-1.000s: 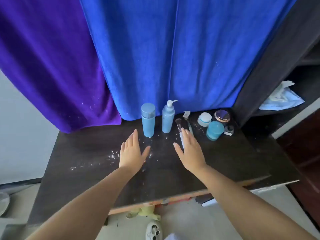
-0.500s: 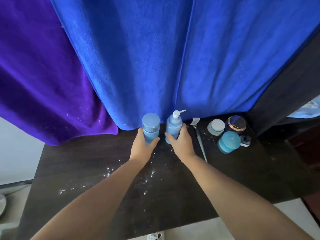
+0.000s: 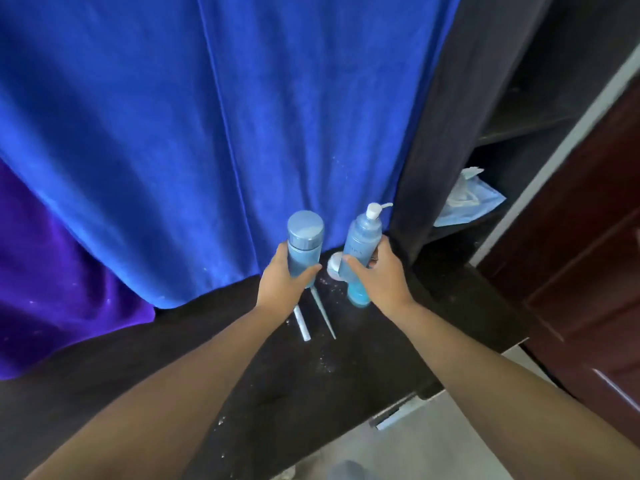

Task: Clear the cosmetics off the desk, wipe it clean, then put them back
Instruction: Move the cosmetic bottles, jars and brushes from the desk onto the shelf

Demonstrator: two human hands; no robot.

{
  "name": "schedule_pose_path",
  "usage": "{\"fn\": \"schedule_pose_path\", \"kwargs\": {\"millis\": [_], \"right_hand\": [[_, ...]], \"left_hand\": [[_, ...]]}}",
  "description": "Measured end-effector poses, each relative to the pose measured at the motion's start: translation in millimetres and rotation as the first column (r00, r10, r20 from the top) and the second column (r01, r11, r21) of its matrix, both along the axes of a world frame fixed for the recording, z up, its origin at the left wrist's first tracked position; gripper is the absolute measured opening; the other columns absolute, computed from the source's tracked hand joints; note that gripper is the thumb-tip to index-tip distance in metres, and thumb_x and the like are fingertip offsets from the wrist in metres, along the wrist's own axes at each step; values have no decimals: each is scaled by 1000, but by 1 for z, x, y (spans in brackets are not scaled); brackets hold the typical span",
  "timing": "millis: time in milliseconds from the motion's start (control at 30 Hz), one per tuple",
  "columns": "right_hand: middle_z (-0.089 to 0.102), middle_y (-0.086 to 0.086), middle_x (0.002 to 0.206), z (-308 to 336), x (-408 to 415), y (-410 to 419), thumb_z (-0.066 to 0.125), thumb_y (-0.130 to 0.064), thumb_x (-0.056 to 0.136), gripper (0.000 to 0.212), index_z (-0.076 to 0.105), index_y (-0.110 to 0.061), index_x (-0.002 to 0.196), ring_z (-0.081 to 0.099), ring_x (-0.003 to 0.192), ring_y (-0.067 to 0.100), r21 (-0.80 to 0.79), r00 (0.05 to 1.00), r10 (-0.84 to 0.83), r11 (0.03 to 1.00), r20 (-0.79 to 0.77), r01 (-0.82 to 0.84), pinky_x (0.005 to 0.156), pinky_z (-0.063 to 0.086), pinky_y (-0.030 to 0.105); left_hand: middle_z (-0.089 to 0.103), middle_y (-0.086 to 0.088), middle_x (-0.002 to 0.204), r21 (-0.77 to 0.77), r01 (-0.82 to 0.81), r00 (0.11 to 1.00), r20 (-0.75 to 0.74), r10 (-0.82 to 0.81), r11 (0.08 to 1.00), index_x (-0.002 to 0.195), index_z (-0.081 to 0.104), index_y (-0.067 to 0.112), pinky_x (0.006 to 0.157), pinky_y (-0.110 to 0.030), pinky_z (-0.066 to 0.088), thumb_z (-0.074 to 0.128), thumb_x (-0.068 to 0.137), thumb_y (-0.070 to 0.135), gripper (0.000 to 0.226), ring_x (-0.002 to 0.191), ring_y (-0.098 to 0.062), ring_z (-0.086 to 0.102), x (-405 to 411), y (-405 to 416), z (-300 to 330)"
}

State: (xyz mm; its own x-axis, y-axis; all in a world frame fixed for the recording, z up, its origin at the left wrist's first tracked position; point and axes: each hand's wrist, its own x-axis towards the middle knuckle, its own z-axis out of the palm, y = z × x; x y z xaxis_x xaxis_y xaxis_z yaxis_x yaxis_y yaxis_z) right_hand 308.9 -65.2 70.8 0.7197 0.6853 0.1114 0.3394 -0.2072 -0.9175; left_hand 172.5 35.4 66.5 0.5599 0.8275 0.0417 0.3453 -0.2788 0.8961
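The left hand [image 3: 282, 285] is wrapped around a capped blue bottle [image 3: 304, 245] and the right hand [image 3: 382, 280] around a pump bottle [image 3: 360, 249], both seemingly raised above the dusty desk [image 3: 346, 358]

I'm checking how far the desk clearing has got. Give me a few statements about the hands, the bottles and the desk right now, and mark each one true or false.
1. The left hand grips the light blue cylindrical bottle with a flat screw cap. True.
2. The right hand is empty. False: it holds the light blue bottle with a white pump top.
3. White specks lie on the dark desk top. True.
4. Every cosmetic is off the desk. False: two slim pale brush handles lie on it, and a white-lidded jar shows behind the pump bottle.
5. The cloth hanging behind the desk is red. False: it is a blue cloth beside a purple one.
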Motion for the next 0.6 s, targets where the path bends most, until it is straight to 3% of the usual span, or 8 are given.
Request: {"fn": "schedule_pose_path", "kwargs": {"millis": [233,400,500,600], "right_hand": [[59,-3,108,45,110,-120,70,-22,80,48,46,-17,120,58,103,14,45,990,-120,992,75,117,90,48,30],[58,-8,99,77,193,-194,70,-24,81,40,48,-21,114,58,93,11,48,983,-140,990,121,135,83,46,24],[60,-9,102,94,242,-219,71,-27,80,44,50,-22,118,59,97,11,74,981,-130,990,146,120,84,48,25],[58,-9,106,118,281,-223,69,-30,80,46,49,-23,121,56,97,9,104,978,-122,989,169,105,74,44,16]], "left_hand": [[59,8,88,58,167,972,155,-174,984,105,50,14,64,-10,38,73,76,24,37,80,-10,54,119,-96,34],[59,3,112,18,245,938,247,-242,969,121,47,15,86,-25,43,72,77,28,52,101,-11,55,212,-160,62],[57,2,115,-4,219,930,303,-208,976,124,45,16,85,-25,43,69,80,26,51,102,-13,54,262,-189,88],[57,-1,120,4,173,918,362,-163,985,126,44,17,88,-29,45,67,82,24,50,106,-16,55,301,-199,116]]}}
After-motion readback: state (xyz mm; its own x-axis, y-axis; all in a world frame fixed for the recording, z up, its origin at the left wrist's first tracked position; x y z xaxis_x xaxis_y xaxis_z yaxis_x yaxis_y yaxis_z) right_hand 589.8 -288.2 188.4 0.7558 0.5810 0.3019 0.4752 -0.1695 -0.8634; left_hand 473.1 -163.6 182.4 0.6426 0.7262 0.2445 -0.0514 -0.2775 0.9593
